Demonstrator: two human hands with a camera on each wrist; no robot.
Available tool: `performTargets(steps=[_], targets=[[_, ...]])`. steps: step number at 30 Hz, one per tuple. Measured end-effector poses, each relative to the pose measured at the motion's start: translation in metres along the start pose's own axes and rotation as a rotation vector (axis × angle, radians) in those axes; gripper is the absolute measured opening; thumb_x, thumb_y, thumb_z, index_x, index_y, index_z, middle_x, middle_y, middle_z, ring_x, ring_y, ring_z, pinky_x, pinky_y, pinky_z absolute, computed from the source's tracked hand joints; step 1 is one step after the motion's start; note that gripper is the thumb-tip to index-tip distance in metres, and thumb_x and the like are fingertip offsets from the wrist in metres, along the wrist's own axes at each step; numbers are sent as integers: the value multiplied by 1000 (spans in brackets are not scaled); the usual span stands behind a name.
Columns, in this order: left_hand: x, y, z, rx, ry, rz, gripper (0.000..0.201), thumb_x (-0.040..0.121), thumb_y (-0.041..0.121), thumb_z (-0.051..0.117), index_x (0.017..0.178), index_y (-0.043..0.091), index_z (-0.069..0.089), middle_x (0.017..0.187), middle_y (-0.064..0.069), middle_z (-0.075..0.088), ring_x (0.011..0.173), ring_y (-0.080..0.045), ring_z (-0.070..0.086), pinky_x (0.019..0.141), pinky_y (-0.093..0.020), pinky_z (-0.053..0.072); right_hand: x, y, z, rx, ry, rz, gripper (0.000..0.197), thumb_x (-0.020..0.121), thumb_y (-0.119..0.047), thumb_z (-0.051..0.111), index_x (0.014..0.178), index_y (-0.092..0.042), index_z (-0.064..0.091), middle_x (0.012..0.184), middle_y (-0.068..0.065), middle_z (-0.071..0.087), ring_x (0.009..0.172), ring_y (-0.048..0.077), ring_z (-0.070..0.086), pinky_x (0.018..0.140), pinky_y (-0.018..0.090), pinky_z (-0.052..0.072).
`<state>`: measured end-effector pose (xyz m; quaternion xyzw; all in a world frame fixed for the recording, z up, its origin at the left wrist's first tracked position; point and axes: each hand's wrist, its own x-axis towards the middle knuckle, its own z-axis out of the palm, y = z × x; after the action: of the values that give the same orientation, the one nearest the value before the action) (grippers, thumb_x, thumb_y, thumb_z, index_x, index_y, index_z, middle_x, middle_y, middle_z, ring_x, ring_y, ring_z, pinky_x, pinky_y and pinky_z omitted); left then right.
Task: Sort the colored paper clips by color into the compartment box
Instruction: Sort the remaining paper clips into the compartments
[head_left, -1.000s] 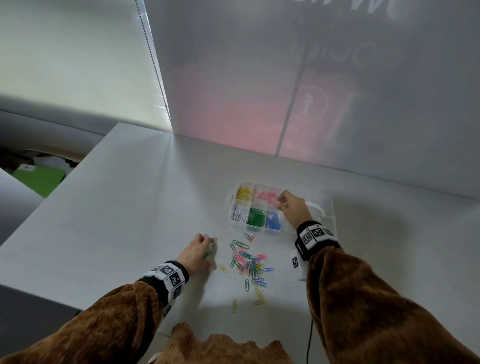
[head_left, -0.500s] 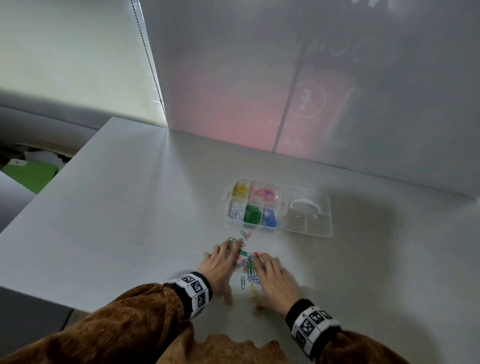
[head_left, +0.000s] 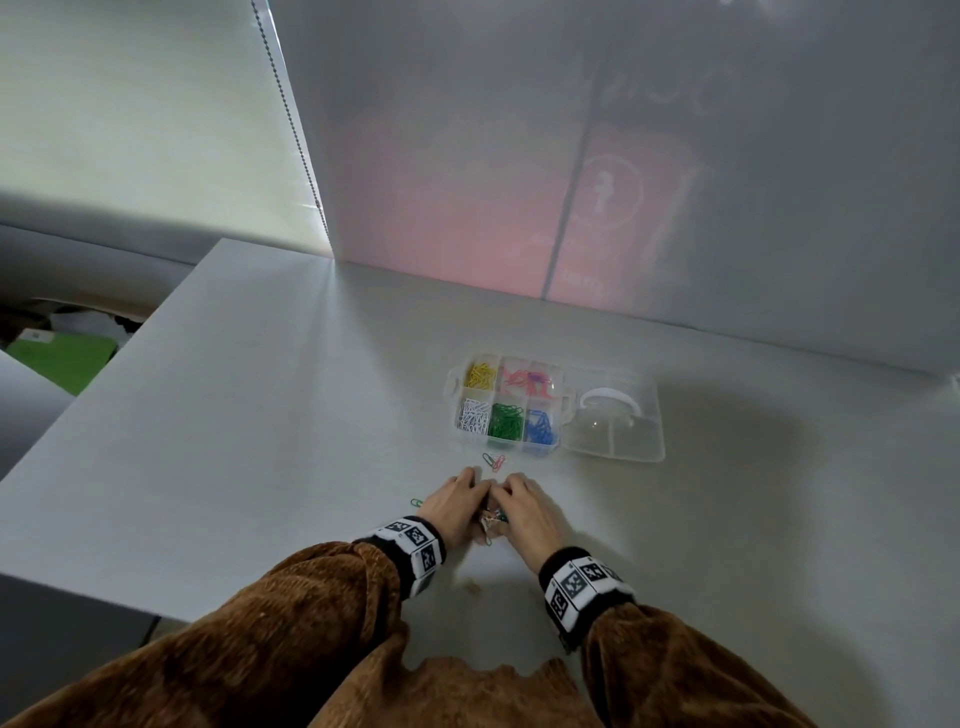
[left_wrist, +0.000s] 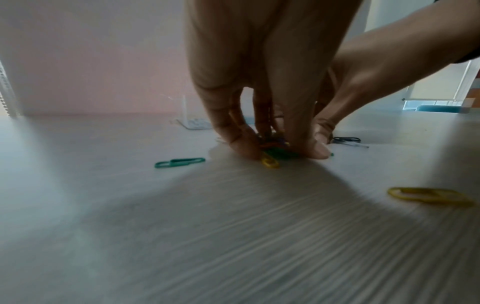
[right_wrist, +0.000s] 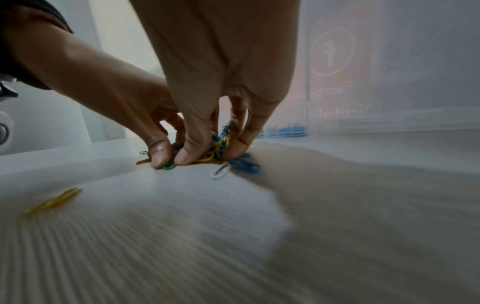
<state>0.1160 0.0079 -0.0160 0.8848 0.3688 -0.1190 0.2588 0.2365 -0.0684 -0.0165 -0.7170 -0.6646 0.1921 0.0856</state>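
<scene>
On the white tabletop (head_left: 260, 415), my left hand (head_left: 454, 506) and right hand (head_left: 524, 512) clutch one heap of paper clips (left_wrist: 275, 149) between curled fingertips. Just beyond sits the compartment box (head_left: 453, 410), lid open.

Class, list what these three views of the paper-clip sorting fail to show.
- Head view: both hands, left hand and right hand, cover the clip pile; its count is hidden.
- Left wrist view: fingers hide most of the pile.
- Right wrist view: motion blur smears the yellow clip; the compartment box is only a blur.

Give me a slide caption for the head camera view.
Both hands, left hand and right hand, gather loose paper clips before the compartment box.
</scene>
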Motion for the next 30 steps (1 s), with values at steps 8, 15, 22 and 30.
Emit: performTargets(steps=[8, 15, 22, 30], targets=[[-3, 4, -9, 67, -17, 88, 22, 92, 15, 51, 110, 3, 56, 110, -15, 50, 97, -31, 56, 82, -37, 41, -1, 6, -11, 97, 10, 39, 13, 88, -10, 54, 97, -5, 61, 101, 11, 60, 96, 26, 53, 79, 27, 35], [3, -15, -29, -679, 10, -163, 15, 95, 7, 47, 103, -3, 56, 85, -12, 59, 66, -13, 61, 62, -17, 44, -2, 27, -28, 1028, 40, 421, 20, 77, 16, 63, 74, -4, 57, 73, 15, 59, 57, 11, 65, 56, 19, 56], [0, -3, -48, -1801, -153, -334, 17, 95, 1, 37, 92, -3, 54, 76, -10, 60, 58, -14, 65, 55, -22, 54, 1, -10, -80, 1107, 104, 202, 8, 83, 1, 63, 91, 1, 63, 88, 17, 69, 82, 21, 68, 79, 28, 56], [-12, 14, -66, -2222, -374, -129, 32, 70, 14, 78, 92, -7, 68, 88, -20, 70, 75, -26, 70, 68, -36, 59, 7, -50, -103, 697, 189, 3, 17, 83, 5, 56, 93, -3, 67, 90, 9, 71, 85, 13, 67, 77, 8, 48]])
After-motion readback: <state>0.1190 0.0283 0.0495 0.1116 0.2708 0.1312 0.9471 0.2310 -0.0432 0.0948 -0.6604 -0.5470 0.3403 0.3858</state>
